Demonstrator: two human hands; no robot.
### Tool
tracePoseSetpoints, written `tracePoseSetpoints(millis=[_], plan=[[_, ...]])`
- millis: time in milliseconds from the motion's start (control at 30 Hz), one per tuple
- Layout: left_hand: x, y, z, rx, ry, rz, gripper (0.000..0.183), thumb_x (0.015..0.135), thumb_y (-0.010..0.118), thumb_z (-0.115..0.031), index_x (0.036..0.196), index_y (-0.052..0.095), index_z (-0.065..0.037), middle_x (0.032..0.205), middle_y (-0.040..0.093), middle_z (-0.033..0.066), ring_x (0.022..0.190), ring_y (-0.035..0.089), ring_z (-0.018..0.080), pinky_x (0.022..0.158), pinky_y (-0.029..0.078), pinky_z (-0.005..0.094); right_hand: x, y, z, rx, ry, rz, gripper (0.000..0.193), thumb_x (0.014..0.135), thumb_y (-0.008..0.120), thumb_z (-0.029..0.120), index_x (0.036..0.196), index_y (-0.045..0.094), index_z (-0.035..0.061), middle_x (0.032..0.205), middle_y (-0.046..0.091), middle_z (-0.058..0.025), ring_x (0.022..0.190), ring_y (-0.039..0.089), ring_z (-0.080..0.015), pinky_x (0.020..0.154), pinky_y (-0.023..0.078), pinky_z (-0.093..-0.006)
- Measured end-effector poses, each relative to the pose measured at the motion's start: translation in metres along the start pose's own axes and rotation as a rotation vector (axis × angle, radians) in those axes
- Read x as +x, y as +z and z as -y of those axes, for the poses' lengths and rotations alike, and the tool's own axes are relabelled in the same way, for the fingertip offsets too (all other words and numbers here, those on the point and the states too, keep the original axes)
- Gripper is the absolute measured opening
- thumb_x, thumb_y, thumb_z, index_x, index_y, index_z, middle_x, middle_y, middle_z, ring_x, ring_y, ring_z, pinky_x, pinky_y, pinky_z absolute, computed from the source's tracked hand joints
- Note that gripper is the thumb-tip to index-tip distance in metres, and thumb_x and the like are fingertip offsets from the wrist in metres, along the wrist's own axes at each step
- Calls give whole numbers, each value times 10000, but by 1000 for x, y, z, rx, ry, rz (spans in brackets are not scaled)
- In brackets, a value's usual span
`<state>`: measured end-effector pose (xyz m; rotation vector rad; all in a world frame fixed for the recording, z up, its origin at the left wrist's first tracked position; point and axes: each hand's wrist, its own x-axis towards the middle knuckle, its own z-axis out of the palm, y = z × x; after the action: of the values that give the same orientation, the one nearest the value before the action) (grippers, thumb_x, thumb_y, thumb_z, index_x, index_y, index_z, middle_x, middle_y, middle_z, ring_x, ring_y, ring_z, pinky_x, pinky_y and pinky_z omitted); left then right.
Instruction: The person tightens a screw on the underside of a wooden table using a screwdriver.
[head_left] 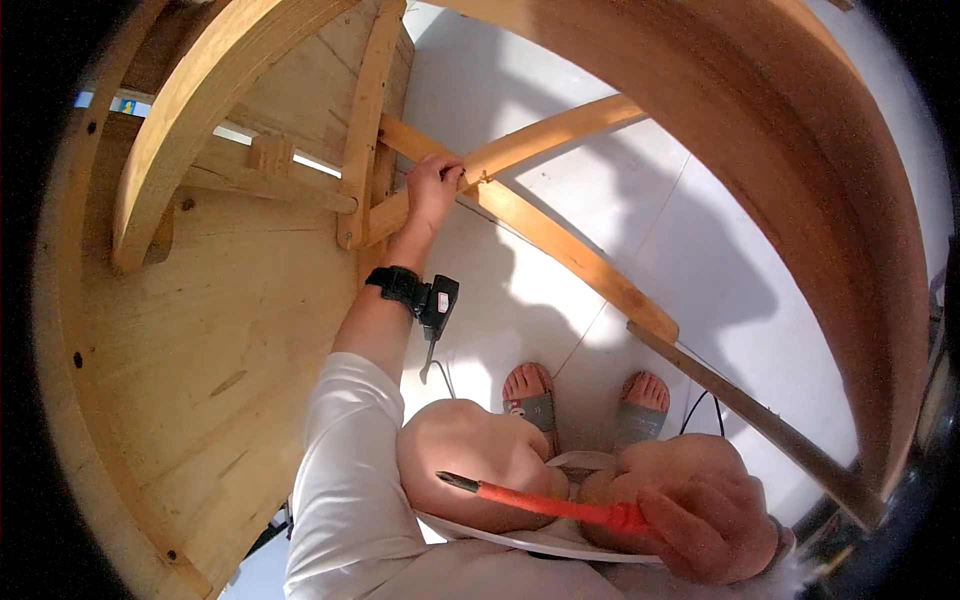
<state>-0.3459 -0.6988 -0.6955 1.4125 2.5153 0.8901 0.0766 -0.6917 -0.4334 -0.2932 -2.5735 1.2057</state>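
Note:
My left hand [432, 192] reaches out to where two wooden bars cross, fingers pinched together at the joint. Something small and dark shows at its fingertips, too small to name. One wooden bar [555, 132] slants up to the right; the other wooden bar [570, 248] runs down to the right. A small piece of hardware [484, 177] sits on the crossing beside my fingers. Close to my knees, my right hand [712, 528] is closed around a red screwdriver [545, 503], its dark cross-shaped tip pointing left. The fingers hide most of its handle.
A large wooden panel [220, 330] fills the left, with a curved wooden rail [190, 110] above it. On the right arches a wide curved wooden piece [800, 150]. A flat wooden strip [755, 415] angles toward its lower end. My sandalled feet [530, 400] rest on the pale floor [640, 200].

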Motion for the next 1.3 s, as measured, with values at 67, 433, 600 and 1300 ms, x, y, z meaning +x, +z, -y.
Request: tracePoseSetpoints(millis=[67,433,600,1300], plan=[[-3,-7,30,-397,-118,-112,102,734,607,-55,826,629,-16,769,601,108,738,580,245,674,462,325,2,1,0,43,8,13,249,752,617,151,933,561,-11,758,629,-152,658,630,-244,580,524,-359],[-72,-30,-37,-1310,-960,222,162,889,489,-182,883,574,-44,710,546,9,573,465,77,471,387,201,34,23,-40,152,407,-70,343,726,606,121,1047,536,20,696,549,-101,583,537,-220,553,429,-306],[-105,-11,-61,-1278,-998,453,167,886,498,-178,927,558,-27,732,547,9,628,505,81,503,422,184,17,102,-147,310,445,-230,279,795,586,155,1032,525,22,735,516,-39,650,486,-115,597,415,-261],[-181,-55,15,-1579,-1009,240,226,901,472,-251,950,540,-41,850,551,37,776,526,131,683,439,229,150,191,-315,-151,861,-704,150,784,498,130,880,569,40,836,597,-159,799,576,-320,735,457,-399]])
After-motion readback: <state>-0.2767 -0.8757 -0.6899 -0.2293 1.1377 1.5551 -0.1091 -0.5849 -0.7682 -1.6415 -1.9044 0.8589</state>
